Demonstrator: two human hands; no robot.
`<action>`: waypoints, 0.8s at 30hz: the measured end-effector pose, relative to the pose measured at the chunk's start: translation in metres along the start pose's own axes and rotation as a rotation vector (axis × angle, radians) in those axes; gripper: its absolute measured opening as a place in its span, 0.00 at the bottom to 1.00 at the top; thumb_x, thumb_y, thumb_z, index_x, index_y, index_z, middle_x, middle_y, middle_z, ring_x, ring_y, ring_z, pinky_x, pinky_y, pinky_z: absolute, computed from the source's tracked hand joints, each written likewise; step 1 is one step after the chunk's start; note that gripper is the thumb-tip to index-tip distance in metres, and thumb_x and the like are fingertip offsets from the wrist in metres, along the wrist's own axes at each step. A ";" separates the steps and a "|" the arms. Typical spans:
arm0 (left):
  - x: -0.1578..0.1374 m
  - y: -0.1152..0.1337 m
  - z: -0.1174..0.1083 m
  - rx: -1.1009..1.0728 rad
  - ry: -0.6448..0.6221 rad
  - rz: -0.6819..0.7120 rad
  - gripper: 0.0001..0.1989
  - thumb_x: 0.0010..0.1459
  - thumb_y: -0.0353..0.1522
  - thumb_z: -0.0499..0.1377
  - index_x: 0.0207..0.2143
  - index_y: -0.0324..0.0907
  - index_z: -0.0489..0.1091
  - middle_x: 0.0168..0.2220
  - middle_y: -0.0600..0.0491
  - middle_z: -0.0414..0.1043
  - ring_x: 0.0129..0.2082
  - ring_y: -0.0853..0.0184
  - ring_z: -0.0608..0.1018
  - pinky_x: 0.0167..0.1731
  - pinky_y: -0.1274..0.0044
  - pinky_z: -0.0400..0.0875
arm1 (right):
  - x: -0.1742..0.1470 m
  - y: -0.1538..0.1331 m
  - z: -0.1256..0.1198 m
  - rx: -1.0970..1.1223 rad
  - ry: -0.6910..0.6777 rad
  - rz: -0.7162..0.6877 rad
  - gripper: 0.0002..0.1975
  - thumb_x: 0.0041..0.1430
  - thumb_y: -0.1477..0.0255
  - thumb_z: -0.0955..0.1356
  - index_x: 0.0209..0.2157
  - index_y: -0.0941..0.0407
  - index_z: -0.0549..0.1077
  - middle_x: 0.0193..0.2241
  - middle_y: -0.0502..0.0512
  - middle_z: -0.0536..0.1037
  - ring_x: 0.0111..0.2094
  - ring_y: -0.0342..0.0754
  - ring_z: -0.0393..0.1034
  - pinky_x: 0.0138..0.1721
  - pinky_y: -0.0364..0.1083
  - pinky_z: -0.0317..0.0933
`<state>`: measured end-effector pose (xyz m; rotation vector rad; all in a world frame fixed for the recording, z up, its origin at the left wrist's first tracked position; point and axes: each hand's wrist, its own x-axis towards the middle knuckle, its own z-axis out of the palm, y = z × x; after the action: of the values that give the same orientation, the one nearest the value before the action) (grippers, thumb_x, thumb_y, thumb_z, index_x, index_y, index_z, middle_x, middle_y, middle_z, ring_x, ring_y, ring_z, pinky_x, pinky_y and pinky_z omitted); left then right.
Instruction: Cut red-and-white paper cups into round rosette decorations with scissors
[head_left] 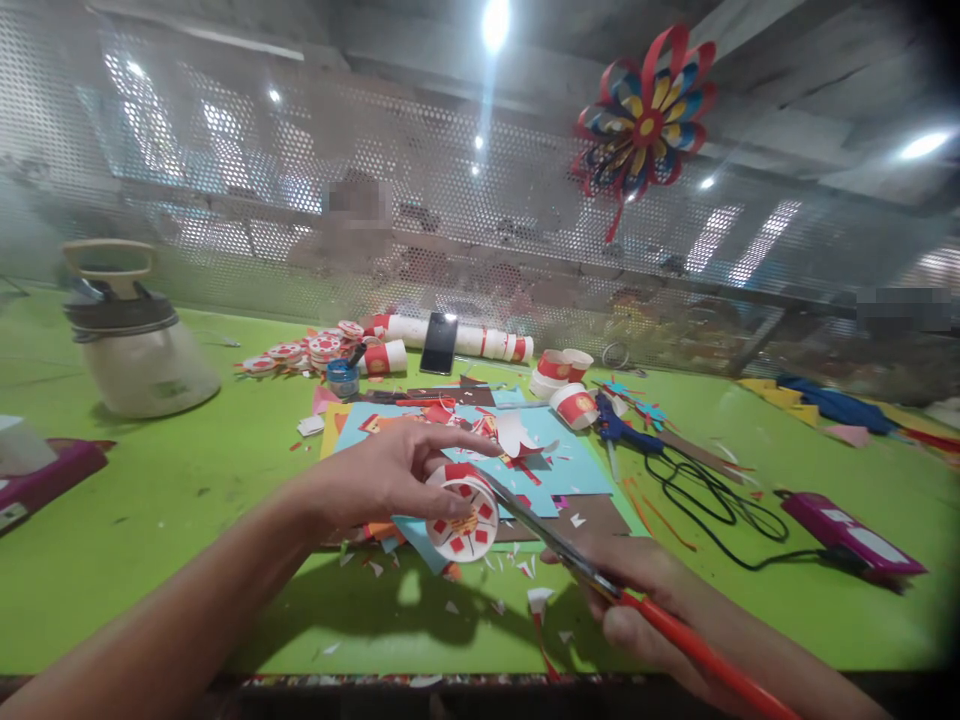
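My left hand [397, 480] is closed on a cut-down paper cup [469, 535], its round white base with red squares tilted toward me. The index finger stretches out above the cup's rim. In my right hand [645, 580] is a pair of scissors [555, 545] with red handles, its blades reaching up and left to the cup's right edge. Whether the blades are fully closed is hard to tell. Beneath the hands lie light blue paper sheets [592, 475] strewn with red and white scraps. A curled white cup piece [517, 432] rests just beyond my left fingertip.
Paper cups [576, 405] stand near a blue glue gun [630, 435], its black cord running to a purple power strip [855, 535]. Behind are a phone [439, 343], stacked cups [487, 343], decorated discs [322, 345] and a blue jar [343, 378]. A large sprayer bottle [142, 350] stands left.
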<state>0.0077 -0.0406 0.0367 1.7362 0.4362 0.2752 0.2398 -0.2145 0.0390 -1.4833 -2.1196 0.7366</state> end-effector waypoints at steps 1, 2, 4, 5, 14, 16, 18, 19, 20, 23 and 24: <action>0.000 0.001 0.000 0.008 -0.019 -0.006 0.30 0.49 0.35 0.66 0.56 0.43 0.66 0.19 0.63 0.59 0.19 0.75 0.57 0.19 0.82 0.53 | 0.000 0.002 -0.001 -0.025 -0.005 -0.007 0.25 0.63 0.51 0.60 0.52 0.52 0.71 0.30 0.51 0.73 0.29 0.46 0.67 0.35 0.45 0.65; 0.000 0.001 0.000 0.016 -0.042 -0.011 0.30 0.49 0.35 0.66 0.56 0.43 0.66 0.18 0.62 0.60 0.18 0.75 0.58 0.19 0.82 0.54 | -0.001 0.004 -0.001 -0.050 -0.007 -0.007 0.25 0.62 0.53 0.62 0.56 0.51 0.68 0.32 0.52 0.73 0.30 0.47 0.67 0.37 0.45 0.65; 0.000 0.002 0.000 0.026 -0.090 -0.010 0.30 0.50 0.37 0.66 0.56 0.43 0.65 0.19 0.62 0.61 0.18 0.75 0.59 0.19 0.82 0.55 | -0.001 0.006 -0.003 -0.086 -0.016 0.012 0.27 0.61 0.57 0.65 0.60 0.49 0.63 0.40 0.54 0.75 0.37 0.50 0.70 0.42 0.48 0.64; 0.001 0.002 0.000 0.031 -0.105 -0.007 0.30 0.50 0.37 0.66 0.56 0.44 0.66 0.19 0.62 0.61 0.18 0.75 0.59 0.19 0.82 0.55 | -0.001 0.006 -0.004 -0.100 -0.027 0.025 0.28 0.60 0.58 0.66 0.61 0.48 0.63 0.44 0.55 0.75 0.42 0.52 0.70 0.46 0.50 0.64; 0.003 0.002 -0.002 0.148 -0.128 0.011 0.29 0.49 0.37 0.66 0.55 0.44 0.67 0.16 0.64 0.55 0.16 0.76 0.54 0.15 0.84 0.48 | -0.006 0.006 -0.017 -0.402 -0.049 0.157 0.28 0.54 0.53 0.69 0.54 0.50 0.71 0.53 0.63 0.73 0.50 0.62 0.69 0.47 0.58 0.66; 0.003 0.003 -0.001 0.128 -0.143 0.007 0.29 0.50 0.38 0.66 0.55 0.45 0.67 0.16 0.63 0.57 0.16 0.76 0.56 0.15 0.84 0.50 | -0.007 0.006 -0.020 -0.447 -0.031 0.114 0.29 0.54 0.51 0.69 0.53 0.51 0.72 0.55 0.64 0.72 0.51 0.63 0.69 0.47 0.59 0.66; 0.003 0.003 -0.001 0.130 -0.146 0.010 0.29 0.51 0.39 0.65 0.55 0.44 0.67 0.17 0.63 0.59 0.17 0.76 0.57 0.16 0.83 0.52 | -0.007 0.005 -0.022 -0.467 -0.030 0.079 0.27 0.56 0.52 0.67 0.52 0.52 0.73 0.53 0.64 0.74 0.49 0.62 0.71 0.45 0.59 0.68; 0.003 0.003 0.000 0.141 -0.141 0.012 0.30 0.50 0.40 0.65 0.56 0.44 0.67 0.17 0.62 0.59 0.17 0.75 0.58 0.16 0.83 0.51 | -0.007 0.004 -0.022 -0.476 -0.025 0.065 0.26 0.57 0.52 0.67 0.51 0.53 0.73 0.51 0.64 0.75 0.48 0.62 0.72 0.44 0.58 0.69; 0.003 0.003 0.000 0.154 -0.130 0.014 0.30 0.50 0.40 0.66 0.55 0.44 0.67 0.17 0.62 0.59 0.17 0.75 0.58 0.16 0.83 0.51 | -0.007 0.003 -0.022 -0.488 -0.020 0.055 0.26 0.57 0.52 0.66 0.51 0.53 0.74 0.51 0.64 0.75 0.47 0.62 0.73 0.43 0.58 0.70; 0.003 0.003 0.001 0.179 -0.107 0.015 0.30 0.49 0.40 0.66 0.55 0.45 0.67 0.17 0.63 0.57 0.17 0.75 0.56 0.16 0.82 0.48 | -0.007 0.000 -0.021 -0.531 -0.015 0.031 0.26 0.58 0.51 0.65 0.50 0.55 0.74 0.51 0.65 0.75 0.47 0.62 0.73 0.42 0.59 0.71; 0.003 0.003 0.002 0.182 -0.106 0.014 0.30 0.49 0.41 0.66 0.55 0.46 0.67 0.17 0.63 0.57 0.17 0.75 0.56 0.16 0.82 0.47 | -0.008 -0.001 -0.020 -0.545 -0.014 0.019 0.26 0.59 0.51 0.64 0.50 0.55 0.74 0.51 0.66 0.75 0.47 0.62 0.73 0.43 0.59 0.71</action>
<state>0.0114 -0.0413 0.0391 1.9225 0.3809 0.1560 0.2548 -0.2188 0.0542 -1.7618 -2.4405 0.1699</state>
